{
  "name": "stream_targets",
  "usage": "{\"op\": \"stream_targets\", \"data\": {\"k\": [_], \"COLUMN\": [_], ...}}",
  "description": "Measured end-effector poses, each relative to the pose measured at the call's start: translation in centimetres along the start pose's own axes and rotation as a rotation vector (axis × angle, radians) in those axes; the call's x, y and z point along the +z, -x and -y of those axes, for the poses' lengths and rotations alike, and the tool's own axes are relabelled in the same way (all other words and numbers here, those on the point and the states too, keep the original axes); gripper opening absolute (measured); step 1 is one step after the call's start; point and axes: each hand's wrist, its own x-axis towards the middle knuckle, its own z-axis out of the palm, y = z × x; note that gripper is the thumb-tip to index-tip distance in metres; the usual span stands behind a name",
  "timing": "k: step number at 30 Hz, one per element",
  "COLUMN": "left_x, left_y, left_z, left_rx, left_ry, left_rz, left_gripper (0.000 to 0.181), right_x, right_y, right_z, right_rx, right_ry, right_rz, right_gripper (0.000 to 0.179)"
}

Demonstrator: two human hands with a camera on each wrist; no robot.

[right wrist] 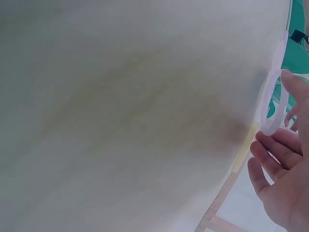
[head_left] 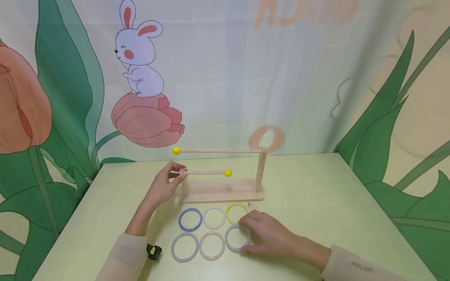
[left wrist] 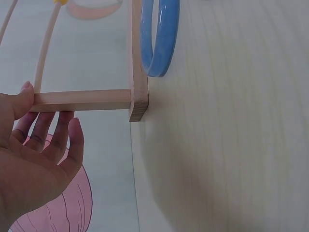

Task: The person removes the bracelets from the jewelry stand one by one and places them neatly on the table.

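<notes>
A wooden stand (head_left: 221, 191) has a short post at its left and a tall one at its right, each with a rod tipped by a yellow ball. With thumb and fingers, my left hand (head_left: 165, 186) grips the top of the short post (left wrist: 82, 100). My right hand (head_left: 268, 234) pinches a pale translucent ring (head_left: 227, 239) at its right side; in the right wrist view this ring (right wrist: 264, 112) stands tilted between thumb and fingers. Beside it lie a yellow ring (head_left: 227, 214), a clear ring (head_left: 214, 228) and a blue ring (head_left: 181, 221).
A pale purple ring (head_left: 173, 248) and a pinkish clear ring (head_left: 212, 258) lie in the front row. A small black object (head_left: 154, 252) is by my left sleeve. Behind the light table (head_left: 316, 187) hangs a printed curtain (head_left: 218, 78) with a rabbit and flowers.
</notes>
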Motion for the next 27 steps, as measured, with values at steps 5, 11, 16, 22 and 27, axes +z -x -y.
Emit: {"op": "stream_targets", "data": {"k": [5,11,16,22,27], "left_x": [0.14,0.05,-0.04,-0.06,-0.03], "left_y": [0.03,0.21,0.20,0.21,0.22], "left_z": [-0.05,-0.33,-0.48,-0.53,-0.50], "left_rx": [-0.003,-0.006,-0.009,-0.013,-0.013], "left_ry": [0.005,0.000,0.003,0.004,-0.010], "left_rz": [0.005,-0.001,0.002,0.001,0.005], "left_gripper": [0.031,0.031,0.031,0.029,0.030], "right_x": [-0.11,0.14,0.13,0.10,0.27], "right_y": [0.44,0.57,0.38,0.25,0.25], "right_z": [0.17,0.20,0.09,0.27,0.27], "right_rx": [0.001,0.016,-0.007,-0.021,-0.007], "right_ry": [-0.044,-0.041,-0.009,-0.001,-0.014], "right_rz": [-0.004,0.016,0.022,0.036,0.039], "right_gripper": [0.066,0.066,0.066,0.065,0.066]}}
